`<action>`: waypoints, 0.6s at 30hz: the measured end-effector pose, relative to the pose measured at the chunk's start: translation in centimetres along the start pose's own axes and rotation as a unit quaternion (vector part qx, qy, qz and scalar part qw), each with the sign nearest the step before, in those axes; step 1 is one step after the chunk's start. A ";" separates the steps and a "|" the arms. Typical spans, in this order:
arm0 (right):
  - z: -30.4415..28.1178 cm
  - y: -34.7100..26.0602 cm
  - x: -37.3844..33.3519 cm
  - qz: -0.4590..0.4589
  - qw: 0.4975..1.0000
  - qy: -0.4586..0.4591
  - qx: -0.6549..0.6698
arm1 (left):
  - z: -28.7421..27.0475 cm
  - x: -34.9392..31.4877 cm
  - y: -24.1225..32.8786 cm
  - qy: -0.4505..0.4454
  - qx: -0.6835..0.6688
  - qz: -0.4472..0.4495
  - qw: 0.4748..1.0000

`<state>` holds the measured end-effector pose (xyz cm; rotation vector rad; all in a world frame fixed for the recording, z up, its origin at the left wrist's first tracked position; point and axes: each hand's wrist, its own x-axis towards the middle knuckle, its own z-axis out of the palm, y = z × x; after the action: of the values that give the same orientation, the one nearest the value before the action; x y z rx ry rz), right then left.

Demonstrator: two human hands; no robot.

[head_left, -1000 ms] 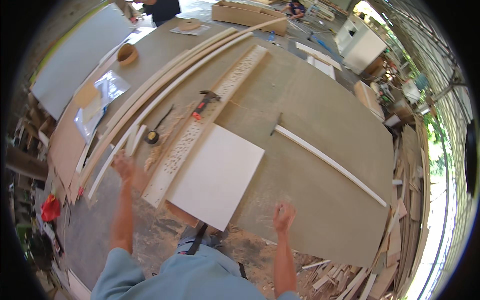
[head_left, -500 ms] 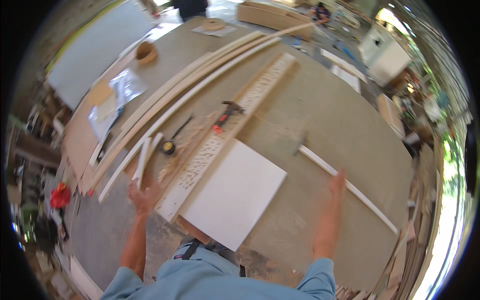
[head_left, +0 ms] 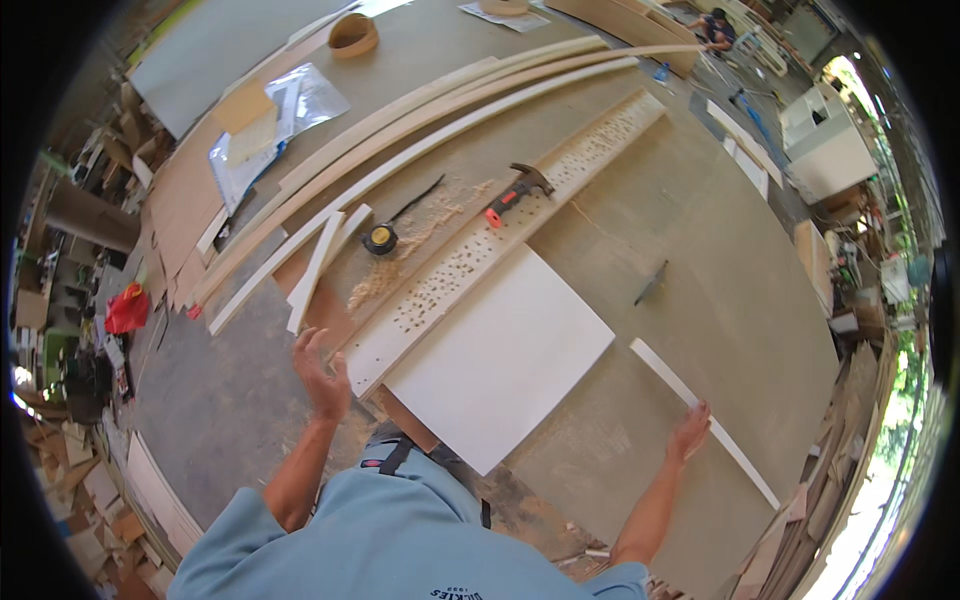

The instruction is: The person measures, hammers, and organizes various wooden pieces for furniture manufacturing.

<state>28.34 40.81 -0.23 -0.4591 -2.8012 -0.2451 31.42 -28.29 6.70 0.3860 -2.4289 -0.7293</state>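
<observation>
My right hand is closed around the middle of a narrow white strip, which lies slantwise over the table on the right. My left hand holds nothing; its fingers are spread beside the near end of a long pale board dotted with many small holes or marks. Against that board's right side lies a white rectangular panel. A claw hammer with a red and black handle rests on the dotted board. Beyond the white strip is a small dark slender tool, apart from it.
Left of the dotted board are a black and yellow tape measure, wood shavings and short white offcuts. Long strips cross the table behind them. Farther off lie plastic bags and a tape roll. Another person crouches far right.
My right hand has taken hold of the white strip, and its far end has come away from the small dark tool toward me. My left hand stays near the board's end. The view has shifted.
</observation>
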 end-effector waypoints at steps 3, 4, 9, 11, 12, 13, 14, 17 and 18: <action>-2.2 -3.9 -0.7 0.021 0.999 -0.017 -0.017 | 2.9 0.5 6.2 -0.085 -0.112 0.065 0.988; -2.8 -5.7 -0.8 0.034 0.999 -0.011 -0.015 | 4.6 0.6 8.3 -0.128 -0.170 0.083 0.974; -8.1 -17.2 -0.4 -0.004 0.994 0.096 0.047 | 11.7 3.4 20.6 -0.216 -0.213 0.285 0.909; -10.3 -20.6 -1.0 0.000 0.993 0.098 0.069 | 14.9 4.0 23.0 -0.194 -0.253 0.154 0.935; -11.1 -22.0 -0.9 0.000 0.991 0.102 0.081 | 17.2 4.4 23.3 -0.194 -0.305 0.039 0.932; -11.6 -22.9 -1.2 0.003 0.991 0.101 0.087 | 18.5 4.5 23.6 -0.198 -0.352 -0.077 0.912; -12.0 -23.8 -1.4 0.005 0.990 0.099 0.095 | 19.2 4.5 23.1 -0.201 -0.432 -0.139 0.868; -12.0 -24.9 -3.2 0.007 0.991 0.086 0.104 | 19.2 3.7 22.8 -0.166 -0.591 -0.304 0.728; -11.9 -25.5 -3.6 0.000 0.990 0.084 0.112 | 19.0 3.4 22.2 -0.149 -0.588 -0.303 0.734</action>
<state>26.12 13.47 6.84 -0.3671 -2.6239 0.0302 15.00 -3.91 7.87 0.5203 -1.5147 -2.5257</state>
